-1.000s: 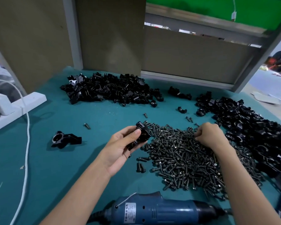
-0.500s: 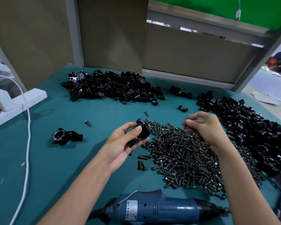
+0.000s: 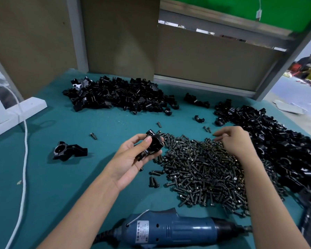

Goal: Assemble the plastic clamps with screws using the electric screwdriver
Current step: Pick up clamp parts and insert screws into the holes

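Note:
My left hand (image 3: 131,157) grips a black plastic clamp (image 3: 153,145) between thumb and fingers, just left of the big pile of dark screws (image 3: 205,169). The fingertips of my right hand (image 3: 235,142) rest on the far side of that pile; whether they pinch a screw is hidden. The blue electric screwdriver (image 3: 169,229) lies on its side on the teal mat at the near edge, bit end to the right, with neither hand on it. A put-together clamp (image 3: 68,151) lies alone to the left.
A heap of black clamp parts (image 3: 118,97) spreads along the back, and another heap (image 3: 280,144) fills the right side. Loose screws (image 3: 93,136) lie on the mat. A white power strip (image 3: 16,112) and white cable (image 3: 25,150) run down the left.
My right hand rose off the screw pile half a second ago and has come back down onto its far side. My left hand keeps the clamp almost still.

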`<state>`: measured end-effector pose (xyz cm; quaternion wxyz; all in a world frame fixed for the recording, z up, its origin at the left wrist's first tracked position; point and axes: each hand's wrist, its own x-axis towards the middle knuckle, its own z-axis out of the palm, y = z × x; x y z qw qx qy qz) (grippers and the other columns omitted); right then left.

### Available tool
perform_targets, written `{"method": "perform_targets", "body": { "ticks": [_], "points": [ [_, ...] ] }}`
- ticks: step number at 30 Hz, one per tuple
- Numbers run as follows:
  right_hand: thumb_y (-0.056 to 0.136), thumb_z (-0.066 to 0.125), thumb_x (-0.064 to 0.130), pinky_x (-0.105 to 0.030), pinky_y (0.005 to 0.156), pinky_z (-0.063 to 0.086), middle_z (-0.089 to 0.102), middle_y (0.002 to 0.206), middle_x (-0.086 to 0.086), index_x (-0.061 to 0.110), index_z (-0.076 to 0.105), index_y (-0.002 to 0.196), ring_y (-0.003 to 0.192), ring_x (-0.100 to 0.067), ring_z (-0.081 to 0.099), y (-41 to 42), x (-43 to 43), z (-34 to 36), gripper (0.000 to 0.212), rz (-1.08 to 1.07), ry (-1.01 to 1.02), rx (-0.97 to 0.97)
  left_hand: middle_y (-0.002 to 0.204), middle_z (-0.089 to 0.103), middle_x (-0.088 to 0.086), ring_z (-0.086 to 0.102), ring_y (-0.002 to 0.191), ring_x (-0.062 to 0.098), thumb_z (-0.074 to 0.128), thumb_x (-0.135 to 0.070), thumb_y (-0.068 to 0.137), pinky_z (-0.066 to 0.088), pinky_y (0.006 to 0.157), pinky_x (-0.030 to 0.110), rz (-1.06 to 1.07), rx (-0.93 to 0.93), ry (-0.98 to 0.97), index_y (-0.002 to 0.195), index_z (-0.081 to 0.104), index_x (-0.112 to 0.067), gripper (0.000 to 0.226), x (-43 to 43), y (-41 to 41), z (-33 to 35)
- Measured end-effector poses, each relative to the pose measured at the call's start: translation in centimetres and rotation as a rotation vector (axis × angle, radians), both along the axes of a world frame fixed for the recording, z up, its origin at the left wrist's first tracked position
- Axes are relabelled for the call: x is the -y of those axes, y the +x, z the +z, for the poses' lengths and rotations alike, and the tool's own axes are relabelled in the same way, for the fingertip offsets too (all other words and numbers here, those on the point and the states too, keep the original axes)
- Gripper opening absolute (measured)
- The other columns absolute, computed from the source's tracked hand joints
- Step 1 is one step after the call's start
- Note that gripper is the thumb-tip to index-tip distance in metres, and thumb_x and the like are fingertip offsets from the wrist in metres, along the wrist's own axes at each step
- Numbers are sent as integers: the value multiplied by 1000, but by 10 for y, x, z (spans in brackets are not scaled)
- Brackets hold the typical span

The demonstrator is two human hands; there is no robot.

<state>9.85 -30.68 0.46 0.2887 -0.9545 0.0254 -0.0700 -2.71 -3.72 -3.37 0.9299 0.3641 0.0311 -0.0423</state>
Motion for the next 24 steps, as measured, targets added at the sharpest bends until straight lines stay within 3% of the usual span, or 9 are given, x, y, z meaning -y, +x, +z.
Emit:
{"method": "perform_targets", "body": {
  "ticks": [3, 6, 8, 13, 15, 19, 24],
  "points": [
    [95, 50, 0, -23, 63, 47, 73, 103, -7, 15, 74, 96, 68, -14, 58, 8, -1, -2, 28, 34, -132, -29, 117, 69, 24, 69, 107, 31, 64, -12, 81, 60, 83, 35, 1, 2, -4, 101, 58, -2, 24, 1, 0, -1],
    [90, 67, 10, -24, 83, 46, 71, 111, -7, 14, 74, 109, 83, -14, 58, 11, -12, -8, 20, 157, -221, -103, 120, 68, 23, 66, 113, 34, 64, -13, 82, 58, 89, 37, -4, -5, 2, 98, 58, -3, 20, 2, 0, -2],
    [87, 72, 12, -25, 87, 46, 72, 107, -6, 13, 74, 110, 87, -14, 59, 11, -20, -13, 23, 229, -256, -136, 120, 67, 23, 64, 116, 35, 64, -13, 82, 57, 91, 38, -4, -6, 21, 98, 58, -3, 19, 3, 1, -2],
    [87, 69, 8, -34, 80, 54, 70, 88, -4, 14, 73, 88, 86, -22, 65, 11, -28, -16, 7, 219, -367, -79, 119, 68, 24, 64, 115, 35, 63, -13, 82, 57, 92, 40, -7, -13, 37, 104, 56, -1, 26, 3, 1, -3],
    [90, 65, 7, -30, 74, 51, 67, 84, -2, 13, 71, 90, 83, -21, 64, 8, -30, -14, 8, 195, -239, -60, 118, 68, 24, 65, 115, 34, 63, -14, 82, 58, 90, 39, -14, -8, 39, 105, 56, 0, 27, 4, 1, -2],
    [94, 58, 4, -17, 64, 51, 72, 77, 3, 17, 71, 87, 68, -5, 65, -8, -41, -7, 20, 253, 382, -45, 117, 69, 24, 67, 111, 32, 63, -14, 83, 58, 89, 37, -23, 10, 48, 105, 56, 0, 27, 5, 0, -1],
    [96, 55, -1, -18, 64, 54, 69, 74, -2, 12, 72, 86, 65, -6, 63, -22, -54, -8, 24, 334, 597, -144, 117, 69, 24, 67, 110, 32, 63, -14, 84, 59, 87, 36, -22, 0, 42, 101, 57, -1, 23, 5, -1, -2]
  ]
}}
